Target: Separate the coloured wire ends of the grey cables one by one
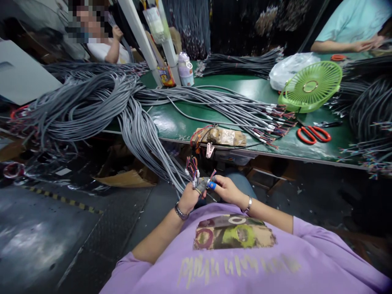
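**Table (167, 127) full of cables**

Gray cables (88, 102) cover the left and middle, black cables (239, 65) the far side and right. Bottle (185, 73) far; bag (289, 72), fan (312, 86), scissors (314, 134) toward the right; board (231, 138) at the near edge.

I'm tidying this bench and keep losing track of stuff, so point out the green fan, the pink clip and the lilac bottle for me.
Green fan (325, 86): head view, on its slatted face.
Pink clip (210, 150): head view, on its body.
Lilac bottle (186, 72): head view, on its side.
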Demonstrator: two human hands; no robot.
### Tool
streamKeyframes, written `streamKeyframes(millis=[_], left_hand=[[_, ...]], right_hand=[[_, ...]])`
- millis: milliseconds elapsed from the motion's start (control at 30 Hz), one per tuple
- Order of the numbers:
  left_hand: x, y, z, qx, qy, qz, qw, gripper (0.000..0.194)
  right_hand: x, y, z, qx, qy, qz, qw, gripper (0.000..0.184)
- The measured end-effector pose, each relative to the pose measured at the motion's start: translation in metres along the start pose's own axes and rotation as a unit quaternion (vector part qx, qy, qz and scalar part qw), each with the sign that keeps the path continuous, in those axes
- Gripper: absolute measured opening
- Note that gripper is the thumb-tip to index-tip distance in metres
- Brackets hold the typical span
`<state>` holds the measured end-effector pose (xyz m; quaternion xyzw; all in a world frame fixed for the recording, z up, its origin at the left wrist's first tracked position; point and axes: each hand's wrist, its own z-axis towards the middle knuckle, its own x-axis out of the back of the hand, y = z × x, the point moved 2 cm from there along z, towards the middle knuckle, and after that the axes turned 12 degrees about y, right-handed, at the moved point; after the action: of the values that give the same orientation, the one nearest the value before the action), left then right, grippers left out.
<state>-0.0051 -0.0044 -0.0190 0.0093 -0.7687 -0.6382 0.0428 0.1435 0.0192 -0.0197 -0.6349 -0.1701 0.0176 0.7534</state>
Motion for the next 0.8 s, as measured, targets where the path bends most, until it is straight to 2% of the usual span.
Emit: streamKeyframes(millis=[100,167,367,433,500,567,667,733,800], left_hand=[[-0.002,-0.001,-0.001,-0.005,0.000,0.035,0.999,0.045],[-0.002,-0.003,0.000,-0.004,-0.005,0.057,0.998,0.047],[0.002,-0.011,0.000,-0.021,-0.019,0.100,0.995,0.049],[0.002,-0.011,-0.001,-0.017,-0.013,0.103,0.994,0.051],[0.001,-0.008,-0.003,-0.002,-0.005,0.100,0.995,0.051],[-0.001,-0.003,-0.006,0.018,0.006,0.092,0.996,0.050],[-0.004,0.004,-0.008,0.037,0.029,0.080,0.996,0.048],[-0.006,0.007,-0.009,0.049,0.038,0.069,0.996,0.047],[-0.007,0.008,-0.009,0.057,0.031,0.044,0.997,0.044]], right_hand=[[0.000,0.005,0.002,-0.152,0.009,0.065,0.986,0.046],[0.000,0.005,0.003,-0.213,0.019,0.094,0.972,0.048],[-0.003,0.012,0.007,-0.256,0.009,0.183,0.949,0.045],[-0.005,0.015,0.007,-0.225,0.007,0.192,0.955,0.042],[-0.003,0.014,0.008,-0.148,0.032,0.154,0.976,0.038],[0.000,0.007,0.009,-0.041,0.064,0.055,0.996,0.030],[0.004,-0.006,0.012,0.090,0.082,-0.096,0.988,0.016],[0.005,-0.008,0.017,0.109,0.082,-0.108,0.985,0.014],[0.006,-0.005,0.022,0.062,0.078,-0.041,0.994,0.017]])
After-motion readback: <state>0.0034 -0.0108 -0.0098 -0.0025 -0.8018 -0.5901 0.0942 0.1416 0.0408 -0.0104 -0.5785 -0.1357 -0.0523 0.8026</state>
